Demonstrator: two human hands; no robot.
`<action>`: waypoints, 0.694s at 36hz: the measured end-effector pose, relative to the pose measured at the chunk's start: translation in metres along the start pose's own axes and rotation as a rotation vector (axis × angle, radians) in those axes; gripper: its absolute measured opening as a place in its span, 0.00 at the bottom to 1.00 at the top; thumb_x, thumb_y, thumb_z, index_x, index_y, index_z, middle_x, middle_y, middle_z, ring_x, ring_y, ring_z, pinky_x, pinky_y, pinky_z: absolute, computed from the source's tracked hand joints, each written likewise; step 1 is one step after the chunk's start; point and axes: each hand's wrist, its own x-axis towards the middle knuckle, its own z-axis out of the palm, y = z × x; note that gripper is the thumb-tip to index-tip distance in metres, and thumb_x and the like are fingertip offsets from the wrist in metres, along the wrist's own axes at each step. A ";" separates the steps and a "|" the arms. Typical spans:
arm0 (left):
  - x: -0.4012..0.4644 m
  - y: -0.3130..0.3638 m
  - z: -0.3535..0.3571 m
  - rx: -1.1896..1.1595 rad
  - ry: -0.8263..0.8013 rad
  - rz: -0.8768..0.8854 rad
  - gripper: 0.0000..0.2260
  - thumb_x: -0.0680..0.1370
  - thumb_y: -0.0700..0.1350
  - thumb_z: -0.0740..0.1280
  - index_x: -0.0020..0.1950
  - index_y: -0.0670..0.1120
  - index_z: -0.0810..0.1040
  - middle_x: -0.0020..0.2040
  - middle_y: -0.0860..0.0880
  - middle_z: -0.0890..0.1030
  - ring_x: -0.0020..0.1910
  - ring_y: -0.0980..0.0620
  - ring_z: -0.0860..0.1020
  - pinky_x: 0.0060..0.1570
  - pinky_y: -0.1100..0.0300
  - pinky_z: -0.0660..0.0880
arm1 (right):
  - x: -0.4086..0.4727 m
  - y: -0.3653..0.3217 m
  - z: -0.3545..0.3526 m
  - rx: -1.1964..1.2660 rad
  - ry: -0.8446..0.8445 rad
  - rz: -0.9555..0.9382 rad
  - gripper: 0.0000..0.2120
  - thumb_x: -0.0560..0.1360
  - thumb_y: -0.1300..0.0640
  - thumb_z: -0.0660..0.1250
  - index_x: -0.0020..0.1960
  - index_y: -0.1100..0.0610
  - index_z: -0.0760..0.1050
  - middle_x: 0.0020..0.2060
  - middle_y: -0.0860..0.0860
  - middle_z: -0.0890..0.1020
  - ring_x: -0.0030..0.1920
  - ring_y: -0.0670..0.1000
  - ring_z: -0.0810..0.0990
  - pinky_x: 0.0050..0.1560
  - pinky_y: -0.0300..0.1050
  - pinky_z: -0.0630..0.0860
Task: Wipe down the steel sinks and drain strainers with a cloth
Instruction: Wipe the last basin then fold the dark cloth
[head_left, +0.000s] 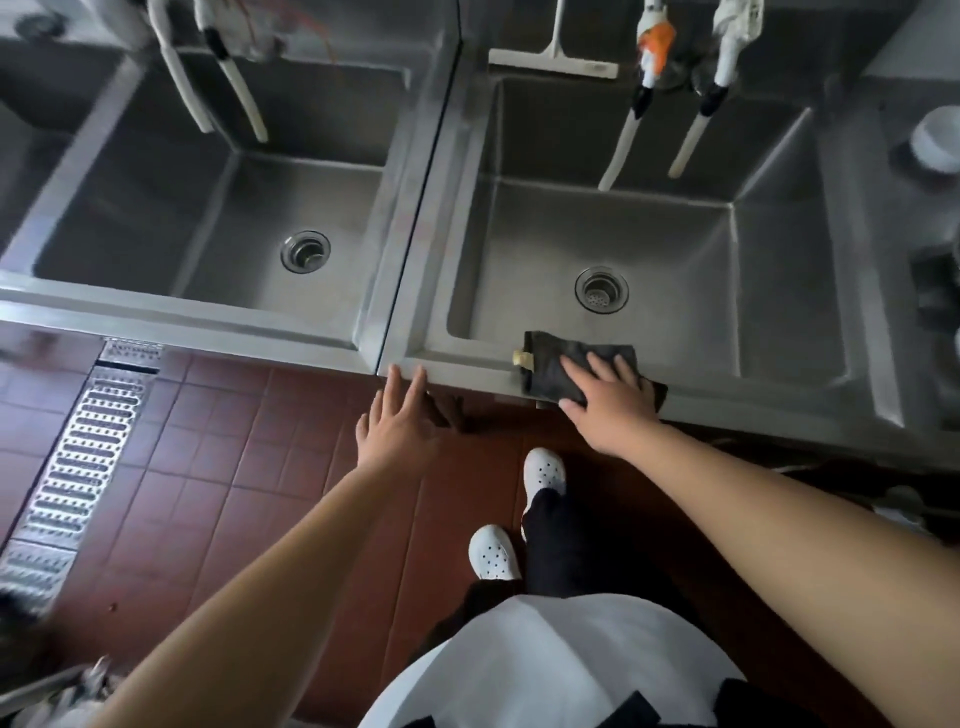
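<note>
Head view: a dark cloth (571, 364) lies folded over the front rim of the right sink (779, 415), pressed flat under the right hand (610, 402), fingers spread straight. A pale tag (no writing legible) sticks out at the cloth's left edge. Its drain strainer (601, 289) sits near the basin's front. The left hand (397, 423), fingers straight and released, touches the rim's front left corner beside the left sink (78, 291), whose strainer (305, 251) shows. A white squeegee (553, 60) rests on the back rim.

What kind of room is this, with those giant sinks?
Probably a restaurant or canteen kitchen's washing-up area. Two deep steel sinks stand side by side, a long metal floor drain grate runs through red floor tiles, and a squeegee rests behind.
</note>
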 end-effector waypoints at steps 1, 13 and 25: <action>0.000 -0.001 0.000 -0.008 -0.020 0.001 0.41 0.76 0.51 0.66 0.79 0.65 0.41 0.81 0.55 0.37 0.81 0.45 0.48 0.76 0.42 0.51 | 0.003 -0.008 0.000 -0.009 -0.006 -0.023 0.30 0.81 0.38 0.54 0.79 0.36 0.45 0.81 0.46 0.48 0.80 0.58 0.44 0.76 0.62 0.50; -0.016 -0.019 -0.036 -0.402 0.360 0.026 0.29 0.74 0.36 0.67 0.75 0.47 0.70 0.74 0.47 0.70 0.72 0.43 0.67 0.72 0.50 0.63 | 0.058 -0.116 -0.009 -0.103 -0.061 -0.349 0.30 0.81 0.39 0.56 0.79 0.37 0.47 0.81 0.46 0.50 0.80 0.59 0.48 0.74 0.69 0.48; 0.038 -0.078 -0.082 -0.167 0.312 -0.265 0.38 0.78 0.45 0.67 0.80 0.64 0.49 0.82 0.52 0.47 0.81 0.47 0.45 0.76 0.42 0.50 | 0.069 -0.145 0.000 -0.060 0.048 -0.355 0.29 0.78 0.44 0.62 0.78 0.43 0.60 0.76 0.54 0.62 0.74 0.61 0.61 0.73 0.64 0.55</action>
